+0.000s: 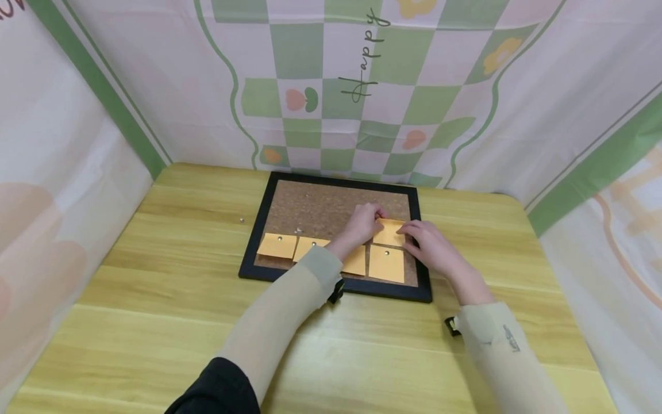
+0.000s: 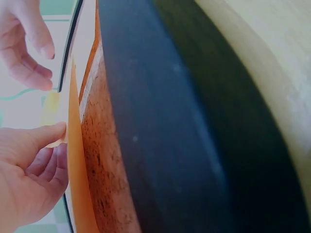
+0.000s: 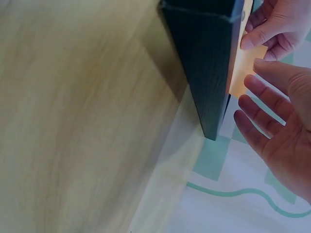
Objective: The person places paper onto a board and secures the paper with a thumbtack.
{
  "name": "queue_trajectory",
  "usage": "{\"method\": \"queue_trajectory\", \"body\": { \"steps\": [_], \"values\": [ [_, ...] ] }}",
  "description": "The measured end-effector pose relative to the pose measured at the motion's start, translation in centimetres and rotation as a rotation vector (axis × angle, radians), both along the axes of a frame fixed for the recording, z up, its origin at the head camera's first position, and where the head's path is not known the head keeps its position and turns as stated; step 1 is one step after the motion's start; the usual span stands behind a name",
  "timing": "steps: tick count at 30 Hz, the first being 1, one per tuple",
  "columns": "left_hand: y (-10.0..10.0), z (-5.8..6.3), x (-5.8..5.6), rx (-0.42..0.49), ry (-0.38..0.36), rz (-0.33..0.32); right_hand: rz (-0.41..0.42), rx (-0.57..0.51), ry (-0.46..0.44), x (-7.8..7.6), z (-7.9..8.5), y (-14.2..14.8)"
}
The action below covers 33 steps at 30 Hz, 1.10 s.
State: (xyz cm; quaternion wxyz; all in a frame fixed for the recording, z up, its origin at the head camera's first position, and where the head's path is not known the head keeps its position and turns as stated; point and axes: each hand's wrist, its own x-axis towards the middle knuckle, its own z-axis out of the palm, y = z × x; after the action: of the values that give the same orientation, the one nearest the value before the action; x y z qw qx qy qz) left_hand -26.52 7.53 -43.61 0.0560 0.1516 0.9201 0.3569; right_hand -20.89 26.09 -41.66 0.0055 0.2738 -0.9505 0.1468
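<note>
A cork board (image 1: 320, 204) in a black frame lies on the table. My left hand (image 1: 362, 224) reaches over it and pinches an orange paper note (image 1: 389, 233) near its upper left edge; the left wrist view shows thumb and fingers meeting at the paper. At the note's right side is my right hand (image 1: 431, 246), its fingers spread and loosely bent in the right wrist view (image 3: 286, 121). Directly below lies a pinned note (image 1: 386, 267). Farther left along the bottom row are more orange notes (image 1: 276, 247), partly hidden by my left forearm.
A small silver pin (image 1: 241, 220) lies on the wooden table (image 1: 170, 276) left of the board. Tiny pale pieces (image 1: 298, 230) sit on the cork above the left notes. A printed curtain (image 1: 346, 57) hangs behind the table and on both sides.
</note>
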Motion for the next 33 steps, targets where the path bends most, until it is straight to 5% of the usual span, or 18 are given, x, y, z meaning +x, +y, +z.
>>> {"method": "queue_trajectory", "body": {
  "steps": [17,26,33],
  "values": [
    [0.0,0.0,0.2,-0.081,0.040,-0.020,-0.036,-0.005,-0.016,-1.3,-1.3,-0.2],
    [-0.2,-0.3,0.3,-0.200,0.108,-0.003,-0.023,0.015,-0.017,-1.5,-1.8,-0.1],
    [-0.5,0.0,0.6,-0.269,0.094,-0.025,-0.015,0.030,-0.035,-1.5,-1.8,0.0]
  ]
}}
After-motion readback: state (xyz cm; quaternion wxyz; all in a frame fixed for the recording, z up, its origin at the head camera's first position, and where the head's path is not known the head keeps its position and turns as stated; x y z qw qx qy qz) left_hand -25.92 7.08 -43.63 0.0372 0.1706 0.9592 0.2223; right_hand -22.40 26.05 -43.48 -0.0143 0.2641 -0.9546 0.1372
